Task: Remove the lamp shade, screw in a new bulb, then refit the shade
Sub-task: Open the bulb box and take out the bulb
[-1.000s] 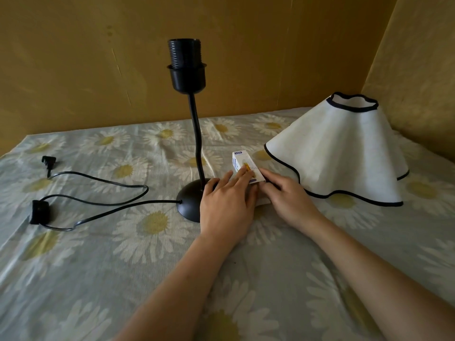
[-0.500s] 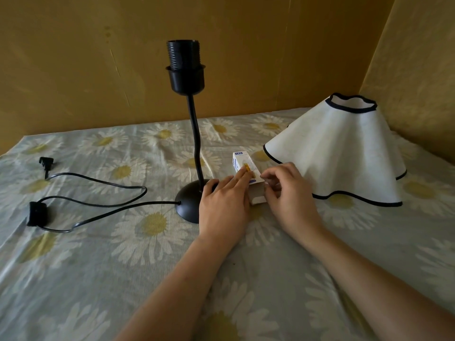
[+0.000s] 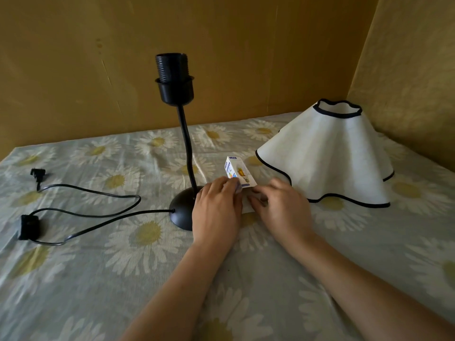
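A black lamp stands at the middle with its bare threaded socket up on a curved stem, no shade on it. The white lamp shade with dark trim sits on the cloth to the right. A small white bulb box lies just right of the lamp base. My left hand grips the box's near end. My right hand has its fingers curled at that same end, blurred; whether they pinch a flap I cannot tell. The bulb itself is hidden.
The lamp's black cord loops across the left of the daisy-print cloth, with an inline switch and a plug. Yellow-brown walls close in behind and at the right.
My right hand has drawn back from lying along the box and curled its fingers at the box's near end. The left hand has stayed on the box.
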Tool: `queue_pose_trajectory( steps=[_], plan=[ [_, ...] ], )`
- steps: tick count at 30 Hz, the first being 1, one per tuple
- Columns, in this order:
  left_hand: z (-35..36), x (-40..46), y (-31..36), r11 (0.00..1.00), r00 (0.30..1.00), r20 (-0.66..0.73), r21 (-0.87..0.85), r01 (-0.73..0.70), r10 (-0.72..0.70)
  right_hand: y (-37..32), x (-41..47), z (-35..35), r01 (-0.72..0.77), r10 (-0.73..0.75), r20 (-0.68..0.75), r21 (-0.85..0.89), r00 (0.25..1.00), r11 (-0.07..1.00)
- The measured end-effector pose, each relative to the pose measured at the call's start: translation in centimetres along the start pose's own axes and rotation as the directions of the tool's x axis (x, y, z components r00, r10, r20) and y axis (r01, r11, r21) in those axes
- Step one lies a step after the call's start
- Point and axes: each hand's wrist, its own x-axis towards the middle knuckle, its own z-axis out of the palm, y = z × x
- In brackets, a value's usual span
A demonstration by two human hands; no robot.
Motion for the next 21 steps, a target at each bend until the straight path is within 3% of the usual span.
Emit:
queue_pose_trajectory(
  steps=[6,14,21],
  plan=[
    [-0.23,0.08,0.26,0.999,0.998,-0.03,-0.02,0.047,-0.047,-0.29,0.1,-0.18,-0.03,0.029,0.015,0.07,0.999,0.997],
    [-0.74,-0.11,0.59,0.971,0.992,-0.126,-0.234,-0.04,0.01,-0.41,0.2,-0.24,-0.074,0.069,0.032,0.231,0.997,0.97],
    [-0.63,-0.15,0.54,0.935,0.99,-0.13,-0.34,-0.103,0.061,-0.53,0.16,-0.34,-0.095,0.107,-0.014,0.357,0.994,0.929]
  ],
)
